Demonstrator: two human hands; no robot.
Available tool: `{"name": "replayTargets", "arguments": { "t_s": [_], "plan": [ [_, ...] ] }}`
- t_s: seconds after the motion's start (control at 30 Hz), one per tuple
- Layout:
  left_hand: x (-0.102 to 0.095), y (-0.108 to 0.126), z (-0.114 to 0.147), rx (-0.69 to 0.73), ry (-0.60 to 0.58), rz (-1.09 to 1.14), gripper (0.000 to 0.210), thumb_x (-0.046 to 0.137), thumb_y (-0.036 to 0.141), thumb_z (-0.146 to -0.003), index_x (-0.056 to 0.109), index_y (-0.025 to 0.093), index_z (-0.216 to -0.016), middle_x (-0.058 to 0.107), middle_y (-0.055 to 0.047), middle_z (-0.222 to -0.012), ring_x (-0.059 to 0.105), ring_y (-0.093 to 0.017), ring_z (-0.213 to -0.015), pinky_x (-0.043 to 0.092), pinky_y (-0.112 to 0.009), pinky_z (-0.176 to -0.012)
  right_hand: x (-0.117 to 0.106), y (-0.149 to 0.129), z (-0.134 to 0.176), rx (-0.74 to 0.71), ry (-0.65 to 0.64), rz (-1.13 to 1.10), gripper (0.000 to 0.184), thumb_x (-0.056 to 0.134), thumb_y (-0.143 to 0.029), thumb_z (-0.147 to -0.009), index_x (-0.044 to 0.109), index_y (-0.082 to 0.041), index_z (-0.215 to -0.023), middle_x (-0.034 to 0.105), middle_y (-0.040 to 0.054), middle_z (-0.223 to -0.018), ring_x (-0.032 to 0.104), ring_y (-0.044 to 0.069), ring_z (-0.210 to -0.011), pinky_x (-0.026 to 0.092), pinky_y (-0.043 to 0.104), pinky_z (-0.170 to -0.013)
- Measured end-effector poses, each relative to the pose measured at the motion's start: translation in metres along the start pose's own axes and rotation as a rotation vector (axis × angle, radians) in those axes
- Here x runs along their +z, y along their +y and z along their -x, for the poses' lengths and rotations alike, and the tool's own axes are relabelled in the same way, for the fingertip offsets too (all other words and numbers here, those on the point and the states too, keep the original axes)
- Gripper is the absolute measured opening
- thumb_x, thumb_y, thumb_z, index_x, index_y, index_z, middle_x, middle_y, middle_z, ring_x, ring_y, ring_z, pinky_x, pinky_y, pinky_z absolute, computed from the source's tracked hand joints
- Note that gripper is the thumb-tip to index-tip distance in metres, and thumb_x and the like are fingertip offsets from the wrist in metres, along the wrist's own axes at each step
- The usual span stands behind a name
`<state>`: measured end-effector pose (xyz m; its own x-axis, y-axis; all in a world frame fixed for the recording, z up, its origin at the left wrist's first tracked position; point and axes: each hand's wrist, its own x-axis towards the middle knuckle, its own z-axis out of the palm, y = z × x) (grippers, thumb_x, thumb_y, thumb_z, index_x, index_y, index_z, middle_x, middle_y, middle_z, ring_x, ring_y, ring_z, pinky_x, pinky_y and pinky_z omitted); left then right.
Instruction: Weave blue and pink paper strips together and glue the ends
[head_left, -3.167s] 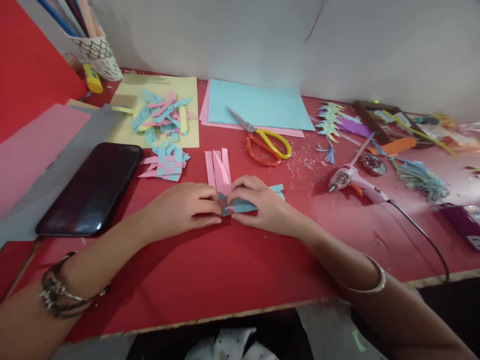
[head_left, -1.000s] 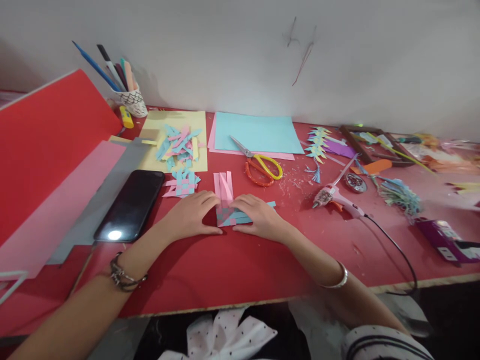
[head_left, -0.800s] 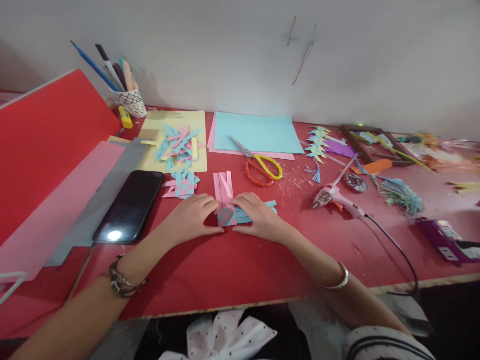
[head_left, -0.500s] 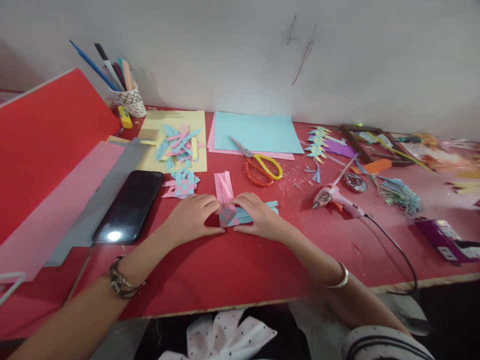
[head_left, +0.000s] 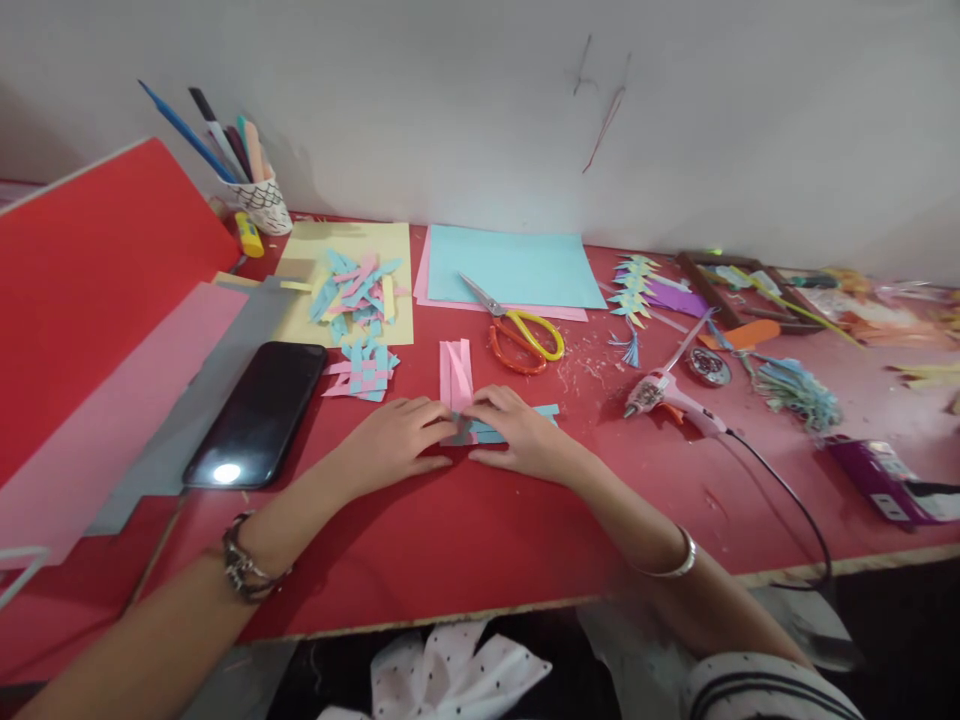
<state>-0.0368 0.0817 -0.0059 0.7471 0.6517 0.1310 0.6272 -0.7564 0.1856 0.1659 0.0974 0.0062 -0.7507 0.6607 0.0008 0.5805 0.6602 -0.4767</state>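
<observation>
In the head view, pink paper strips (head_left: 456,372) and blue paper strips (head_left: 489,434) cross in a small weave on the red table. The pink ones point toward the wall, and the blue ones run to the right beneath my right hand. My left hand (head_left: 397,440) grips the weave's left side with bent fingers, its thumb lying along the near edge. From the right, my right hand (head_left: 525,432) pinches the strips where they cross. My fingertips partly hide the crossing. A second pink-and-blue woven piece (head_left: 367,372) lies beyond my left hand.
Scissors (head_left: 517,330) rest near blue paper sheets (head_left: 517,265). Cut strips (head_left: 360,290) are heaped on yellow paper. A black phone (head_left: 259,415) lies at left, near a pen cup (head_left: 262,205). A corded glue gun (head_left: 671,395) is at right.
The pink strips have shifted slightly right and stand straighter. My left hand has moved a little right, its fingers further over the weave. My right hand has barely moved.
</observation>
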Motion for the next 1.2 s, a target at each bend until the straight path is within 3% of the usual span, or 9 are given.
{"name": "replayTargets", "arguments": {
  "t_s": [0.2,0.37,0.47,0.6,0.7,0.8,1.0,1.2],
  "plan": [
    [0.0,0.007,-0.001,0.032,-0.035,-0.153,0.019,0.055,0.024,-0.079,0.06,0.018,-0.097,0.062,-0.007,-0.095,0.057,-0.02,-0.082,0.044,-0.032,-0.068,-0.002,-0.003,0.0,0.018,-0.014,-0.006,0.037,0.057,-0.029,-0.076,0.052,-0.012,-0.108,0.049,0.0108,-0.102,0.047,0.02,-0.095,0.041,0.035,-0.086],
    [0.0,0.007,0.0,0.068,-0.022,-0.173,0.017,0.052,0.023,-0.081,0.061,0.019,-0.095,0.062,-0.007,-0.094,0.056,-0.019,-0.082,0.044,-0.032,-0.071,0.002,0.0,-0.006,0.061,0.045,0.075,0.03,0.034,-0.019,-0.087,0.053,-0.015,-0.11,0.046,0.0114,-0.105,0.046,0.019,-0.094,0.04,0.035,-0.085],
    [0.0,0.008,0.001,0.07,-0.016,-0.141,0.021,0.05,0.022,-0.081,0.06,0.019,-0.1,0.062,-0.006,-0.097,0.056,-0.019,-0.084,0.043,-0.032,-0.074,-0.003,0.0,-0.009,0.119,0.067,0.167,0.031,0.035,-0.011,-0.083,0.054,-0.014,-0.108,0.047,0.0119,-0.104,0.046,0.02,-0.092,0.04,0.036,-0.083],
    [-0.001,0.013,0.005,0.066,0.013,-0.137,0.027,0.05,0.025,-0.081,0.058,0.017,-0.105,0.062,-0.007,-0.099,0.055,-0.02,-0.088,0.042,-0.033,-0.078,-0.013,-0.004,-0.002,0.148,0.087,0.214,0.028,0.043,-0.017,-0.082,0.054,-0.012,-0.107,0.052,0.0111,-0.099,0.045,0.021,-0.09,0.039,0.036,-0.082],
    [0.0,0.021,0.011,0.066,0.042,-0.156,0.032,0.051,0.032,-0.079,0.057,0.015,-0.106,0.062,-0.008,-0.097,0.054,-0.022,-0.091,0.04,-0.035,-0.083,-0.013,-0.007,0.004,0.089,0.031,0.244,0.03,0.041,-0.014,-0.083,0.055,-0.017,-0.109,0.053,0.0094,-0.102,0.045,0.019,-0.091,0.039,0.034,-0.082],
    [0.001,0.029,0.017,0.041,0.036,-0.134,0.038,0.052,0.039,-0.078,0.057,0.015,-0.107,0.061,-0.007,-0.099,0.054,-0.022,-0.094,0.038,-0.036,-0.088,-0.007,-0.008,0.002,-0.026,-0.018,0.356,0.03,0.041,-0.015,-0.085,0.057,-0.025,-0.109,0.048,0.0091,-0.116,0.04,0.023,-0.105,0.035,0.038,-0.087],
    [0.001,0.039,0.024,-0.023,-0.049,-0.086,0.047,0.049,0.045,-0.079,0.053,0.014,-0.114,0.06,-0.009,-0.103,0.052,-0.024,-0.1,0.039,-0.037,-0.089,-0.006,-0.008,-0.018,-0.122,0.019,0.549,0.023,0.043,-0.012,-0.079,0.061,-0.015,-0.093,0.043,0.0135,-0.125,0.037,0.026,-0.11,0.03,0.041,-0.09],
    [-0.001,0.039,0.026,-0.038,-0.065,-0.063,0.048,0.046,0.045,-0.081,0.049,0.015,-0.119,0.058,-0.009,-0.108,0.051,-0.024,-0.102,0.04,-0.036,-0.086,-0.024,-0.001,-0.03,-0.091,0.028,0.43,0.019,0.045,-0.024,-0.08,0.063,-0.017,-0.077,0.044,0.0106,-0.122,0.037,0.026,-0.11,0.026,0.045,-0.091]
  ]
}}
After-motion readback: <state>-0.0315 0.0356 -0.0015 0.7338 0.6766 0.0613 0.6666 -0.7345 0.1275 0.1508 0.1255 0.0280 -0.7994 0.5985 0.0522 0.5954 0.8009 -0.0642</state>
